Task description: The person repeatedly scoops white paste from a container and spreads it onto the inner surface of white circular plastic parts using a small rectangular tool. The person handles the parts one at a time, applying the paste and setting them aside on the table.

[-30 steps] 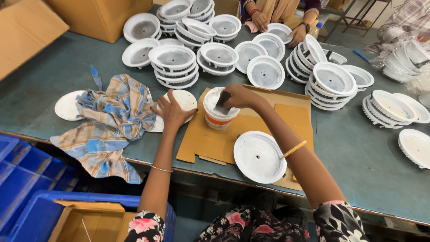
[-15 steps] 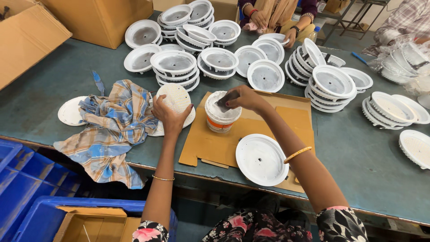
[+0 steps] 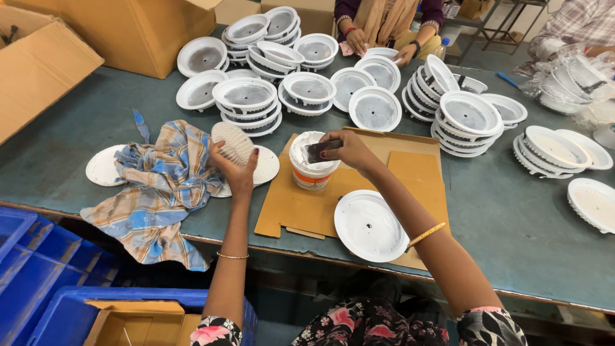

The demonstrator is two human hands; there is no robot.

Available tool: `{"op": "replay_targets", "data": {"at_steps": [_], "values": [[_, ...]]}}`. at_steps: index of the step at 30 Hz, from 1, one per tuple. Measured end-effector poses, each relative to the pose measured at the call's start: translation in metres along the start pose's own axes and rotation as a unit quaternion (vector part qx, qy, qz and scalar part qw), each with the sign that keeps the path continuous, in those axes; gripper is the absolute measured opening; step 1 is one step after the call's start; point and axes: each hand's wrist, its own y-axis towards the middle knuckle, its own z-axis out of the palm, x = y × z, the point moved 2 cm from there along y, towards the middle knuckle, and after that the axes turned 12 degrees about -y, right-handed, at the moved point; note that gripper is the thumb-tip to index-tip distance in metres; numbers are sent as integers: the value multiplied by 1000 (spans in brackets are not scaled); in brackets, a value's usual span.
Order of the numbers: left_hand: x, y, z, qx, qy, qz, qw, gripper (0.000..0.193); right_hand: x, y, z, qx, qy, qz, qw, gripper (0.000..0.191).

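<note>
My left hand [image 3: 238,168] holds a small white ridged disc [image 3: 232,142] upright above a white round plate [image 3: 264,165]. My right hand [image 3: 346,148] grips a dark flat scraper [image 3: 320,150] at the mouth of a white tub of paste with an orange band [image 3: 312,170]. The tub stands on a flattened cardboard sheet [image 3: 288,208]. A white round housing [image 3: 368,225] lies face down on the cardboard, close to my right forearm.
A blue checked cloth [image 3: 157,189] lies left over another white disc [image 3: 104,165]. Several stacks of white round housings [image 3: 246,102] fill the table's far side and right [image 3: 554,147]. Cardboard boxes [image 3: 45,61] stand at the left, blue crates [image 3: 38,282] below. Another person's hands [image 3: 359,41] work opposite.
My left hand has lifted the ridged disc off the plate and tilted it upright. My right hand has stayed at the tub with the scraper.
</note>
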Motion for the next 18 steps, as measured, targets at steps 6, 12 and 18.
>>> {"op": "replay_targets", "data": {"at_steps": [6,12,18], "values": [[-8,-32,0,-71,-457,-180,868,81,-16,-16,-11,32,243,17,969,24],[-62,-86,19,-64,-661,-374,647,81,8,-59,-8,-21,340,17,940,34],[-96,-127,51,-50,-687,-453,566,81,27,-117,47,-194,287,-58,936,40]]}}
